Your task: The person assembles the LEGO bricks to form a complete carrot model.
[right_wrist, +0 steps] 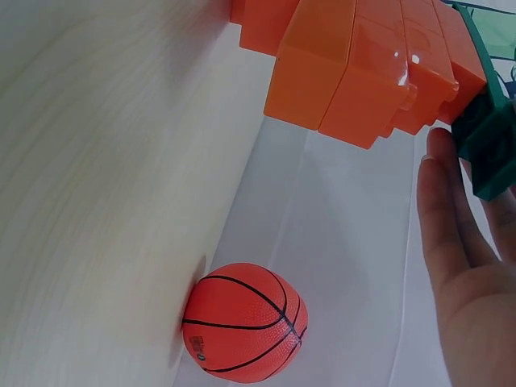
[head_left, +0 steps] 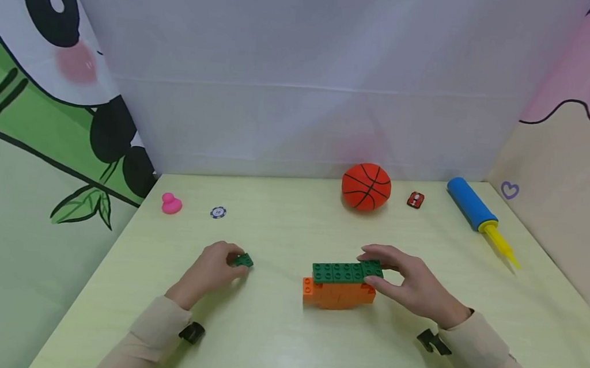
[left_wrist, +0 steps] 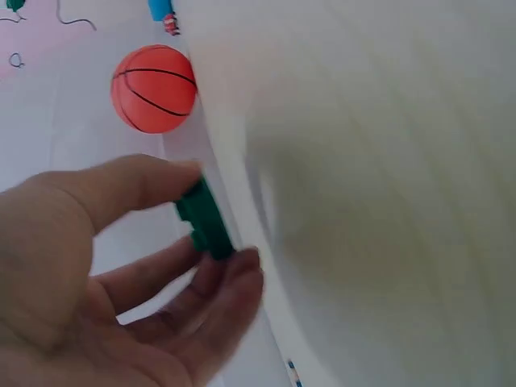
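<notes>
Between thumb and fingertips, my left hand (head_left: 217,270) pinches a small green toy brick (left_wrist: 208,222), held just over the table left of the middle. Right of the middle stands a block of orange toy bricks (head_left: 340,295). A row of green bricks (head_left: 337,273) runs along its top. My right hand (head_left: 409,279) grips the right end of that row, thumb on the near side and fingers on the far side. In the right wrist view its fingers lie against a green brick (right_wrist: 492,153) that juts past the orange bricks. The thumb is hidden there.
Toward the back of the table (head_left: 261,343) are a pink rubber duck (head_left: 171,204), a poker chip (head_left: 218,212), a small basketball (head_left: 366,187) and a red toy car (head_left: 415,200). A blue and yellow pump (head_left: 472,205) lies near the right edge. A white curtain (head_left: 303,80) hangs behind.
</notes>
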Tool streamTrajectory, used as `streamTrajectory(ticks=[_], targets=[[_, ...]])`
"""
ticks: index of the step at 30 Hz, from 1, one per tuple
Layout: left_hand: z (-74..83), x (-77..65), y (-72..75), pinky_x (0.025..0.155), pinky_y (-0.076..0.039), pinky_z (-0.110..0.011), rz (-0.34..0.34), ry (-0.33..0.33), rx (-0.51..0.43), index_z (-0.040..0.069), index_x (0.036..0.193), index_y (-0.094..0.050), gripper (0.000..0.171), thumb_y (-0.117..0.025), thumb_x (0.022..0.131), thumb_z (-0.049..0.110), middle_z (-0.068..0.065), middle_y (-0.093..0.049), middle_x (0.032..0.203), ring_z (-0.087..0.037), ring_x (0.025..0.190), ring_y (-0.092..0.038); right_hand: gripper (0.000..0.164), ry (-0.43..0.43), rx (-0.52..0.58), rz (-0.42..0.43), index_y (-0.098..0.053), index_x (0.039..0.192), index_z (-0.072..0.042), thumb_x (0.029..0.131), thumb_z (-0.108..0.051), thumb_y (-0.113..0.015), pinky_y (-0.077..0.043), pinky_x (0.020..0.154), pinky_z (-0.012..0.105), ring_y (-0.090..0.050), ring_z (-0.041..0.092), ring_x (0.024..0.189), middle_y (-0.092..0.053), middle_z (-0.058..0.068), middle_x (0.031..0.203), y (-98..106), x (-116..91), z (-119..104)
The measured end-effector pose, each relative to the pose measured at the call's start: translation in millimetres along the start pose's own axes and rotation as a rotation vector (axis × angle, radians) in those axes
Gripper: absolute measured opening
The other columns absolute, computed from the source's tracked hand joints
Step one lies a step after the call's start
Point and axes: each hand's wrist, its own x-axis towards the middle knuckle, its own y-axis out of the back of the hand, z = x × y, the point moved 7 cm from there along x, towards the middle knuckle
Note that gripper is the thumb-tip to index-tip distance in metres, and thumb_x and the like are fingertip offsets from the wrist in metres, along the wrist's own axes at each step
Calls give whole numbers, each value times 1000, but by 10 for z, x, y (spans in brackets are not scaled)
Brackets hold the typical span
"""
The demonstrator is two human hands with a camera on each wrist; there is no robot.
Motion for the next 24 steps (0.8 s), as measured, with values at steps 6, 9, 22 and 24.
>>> streamTrajectory(ticks=[6, 9, 22, 24], targets=[[461, -98, -7, 92, -55, -39, 19, -163, -245, 10, 117, -69, 32, -77, 87, 19, -1, -65, 109, -17, 97, -64, 49, 1, 19, -6, -54, 138, -20, 93, -16, -72, -53, 95, 30, -64, 10, 107, -66, -6, 126, -13, 19, -10], [743, -172, -11, 92, -55, -42, 14, -252, -312, 12, 121, -68, 36, -77, 87, 17, 2, -66, 111, -15, 98, -64, 48, 2, 26, -7, -55, 138, -20, 93, -17, -72, -53, 96, 30, -64, 10, 107, -66, -7, 126, -24, 34, -3], [1348, -294, -203, 87, -57, -30, -80, -514, -361, 15, 126, -67, 36, -74, 90, 14, 6, -63, 117, -9, 97, -64, 48, 20, 44, -18, -54, 138, -19, 93, -16, -71, -53, 95, 30, -65, 11, 106, -66, -5, 127, -42, 50, -9], [1364, -296, -215, 87, -57, -33, -91, -518, -361, 14, 126, -67, 36, -73, 91, 15, 4, -64, 118, -11, 97, -65, 48, 20, 41, -21, -54, 138, -19, 94, -16, -71, -53, 95, 32, -64, 12, 107, -66, -5, 126, -35, 52, -7]])
